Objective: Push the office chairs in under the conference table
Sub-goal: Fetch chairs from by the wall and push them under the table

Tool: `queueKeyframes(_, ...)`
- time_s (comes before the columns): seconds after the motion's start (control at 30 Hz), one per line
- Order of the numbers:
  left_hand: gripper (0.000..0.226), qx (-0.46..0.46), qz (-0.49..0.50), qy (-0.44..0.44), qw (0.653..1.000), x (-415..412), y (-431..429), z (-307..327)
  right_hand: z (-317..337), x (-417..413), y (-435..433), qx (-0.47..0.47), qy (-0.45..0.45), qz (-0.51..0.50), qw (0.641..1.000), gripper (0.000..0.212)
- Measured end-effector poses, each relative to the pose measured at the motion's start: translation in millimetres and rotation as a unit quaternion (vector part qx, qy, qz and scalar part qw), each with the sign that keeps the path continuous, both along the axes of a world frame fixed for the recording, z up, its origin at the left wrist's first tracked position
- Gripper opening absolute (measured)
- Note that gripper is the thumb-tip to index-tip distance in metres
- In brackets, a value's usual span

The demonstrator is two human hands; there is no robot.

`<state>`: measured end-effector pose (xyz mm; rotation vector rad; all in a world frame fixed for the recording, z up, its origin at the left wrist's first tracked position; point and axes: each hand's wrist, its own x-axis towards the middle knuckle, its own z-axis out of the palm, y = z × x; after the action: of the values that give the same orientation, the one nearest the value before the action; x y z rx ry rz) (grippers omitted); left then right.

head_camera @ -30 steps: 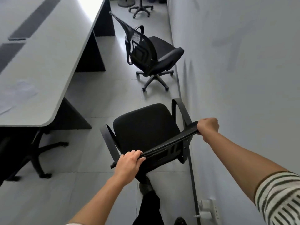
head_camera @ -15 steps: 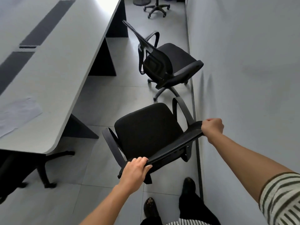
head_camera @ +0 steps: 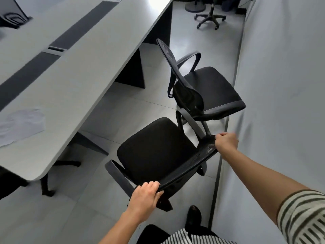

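Observation:
A black office chair (head_camera: 154, 148) stands on the floor in front of me, its seat facing the grey conference table (head_camera: 73, 71) on the left. My left hand (head_camera: 146, 196) grips the left end of its mesh backrest top. My right hand (head_camera: 226, 142) grips the right end. A second black office chair (head_camera: 209, 92) stands just beyond it beside the wall, its backrest turned toward the table. The near chair's right armrest nearly meets the second chair's base.
A grey wall (head_camera: 281, 85) runs close along the right. Dark table legs (head_camera: 135, 74) stand under the table edge. Another chair's wheeled base (head_camera: 47, 184) shows under the table's near corner. A further chair base (head_camera: 209, 18) stands far back. White paper (head_camera: 19, 125) lies on the table.
The chair in my hands has rolled forward and turned a little toward the table. The second chair now looks much closer. My grip on the backrest is unchanged.

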<state>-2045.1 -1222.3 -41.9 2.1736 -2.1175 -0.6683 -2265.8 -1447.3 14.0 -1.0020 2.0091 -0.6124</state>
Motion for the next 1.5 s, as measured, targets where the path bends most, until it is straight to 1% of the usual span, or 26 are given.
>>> queueKeyframes(0.1, 0.050, 0.008, 0.039, 0.011, 0.999, 11.6, -27.5, 0.9, -0.3, 20.6, -36.3, 0.004, -0.002, 0.028, 1.000, 0.020)
queueKeyframes(0.17, 0.039, -0.003, 0.069, 0.026, 0.997, 27.0, -46.2, 0.8, 0.4, 39.1, -59.5, 0.003, -0.003, 0.040, 0.999, 0.025)
queueKeyframes(0.23, 0.026, -0.013, 0.101, 0.027, 0.994, 47.9, -67.2, 3.5, 3.4, 60.2, -80.3, 0.003, 0.006, 0.051, 0.999, 0.023)
queueKeyframes(0.27, 0.023, -0.011, 0.112, 0.026, 0.993, 59.2, -77.7, 4.0, 5.2, 70.3, -89.4, 0.003, 0.009, 0.055, 0.998, 0.021)
queueKeyframes(0.4, 0.025, 0.009, 0.130, 0.037, 0.991, 89.4, -113.1, 8.9, 1.3, 99.6, -124.5, -0.005, 0.010, 0.067, 0.998, 0.023)
queueKeyframes(0.47, 0.025, 0.016, 0.138, 0.047, 0.989, 95.9, -121.0, 9.8, -0.6, 116.8, -139.2, -0.008, 0.027, 0.086, 0.996, 0.024)
queueKeyframes(0.57, 0.022, 0.026, 0.179, 0.068, 0.981, 114.7, -132.5, 7.5, 0.7, 149.7, -160.1, -0.008, 0.050, 0.110, 0.993, 0.024)
queueKeyframes(0.7, 0.022, 0.030, 0.205, 0.068, 0.976, 150.5, -165.9, 5.3, -1.5, 178.2, -188.4, -0.012, 0.041, 0.099, 0.994, 0.025)
queueKeyframes(0.83, 0.019, 0.031, 0.233, 0.080, 0.969, 169.1, -190.2, 4.3, -6.2, 204.0, -217.3, -0.008, 0.037, 0.098, 0.994, 0.023)
queueKeyframes(0.97, 0.015, 0.037, 0.279, 0.102, 0.954, 175.7, -217.1, -0.6, -11.9, 229.7, -258.3, -0.022, 0.047, 0.112, 0.992, 0.036)
queueKeyframes(1.13, 0.013, 0.039, 0.352, 0.139, 0.925, 160.6, -254.5, -5.3, -8.8, 266.1, -320.5, -0.032, 0.049, 0.192, 0.980, 0.038)
queueKeyframes(1.23, 0.015, 0.020, 0.383, 0.135, 0.914, 157.5, -285.7, -5.8, -4.5, 292.0, -362.4, -0.043, 0.037, 0.238, 0.970, 0.035)
queueKeyframes(1.33, 0.016, 0.027, 0.422, 0.124, 0.898, 165.3, -305.5, -4.0, -3.9, 321.4, -388.5, -0.052, 0.028, 0.291, 0.955, 0.034)
queueKeyframes(1.4, 0.017, 0.021, 0.443, 0.102, 0.890, 177.6, -314.2, -0.7, -6.0, 338.7, -399.4, -0.047, 0.018, 0.311, 0.949, 0.033)
queueKeyframes(1.5, 0.022, 0.014, 0.445, 0.041, 0.895, 212.9, -332.6, 9.3, -9.1, 362.9, -415.8, -0.030, 0.007, 0.324, 0.946, 0.031)
